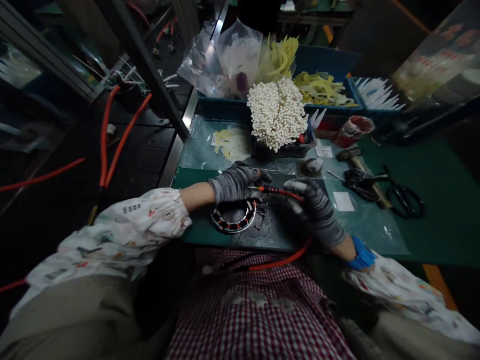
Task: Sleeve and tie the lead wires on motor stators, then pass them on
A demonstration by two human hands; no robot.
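Observation:
Both hands wear grey striped gloves with bare or black-looking fingertips over the green table (442,200). My left hand (240,182) is closed on the left end of a red cable (275,190), above a round ring part (234,227) with a silver rim and black and red segments. My right hand (315,205) is closed around the cable's right side, its fingers partly blurred. A red length of the cable (281,262) loops below the table's front edge, across the checked apron. Small dark wires (261,217) lie right of the ring.
A bundle of white-tipped sticks (277,112) stands behind the hands. Blue bins (225,107) with yellow strips (324,89) line the back. Scissors (405,197), a hammer (369,177) and a red cup (353,131) are right. Red cables (122,142) hang left.

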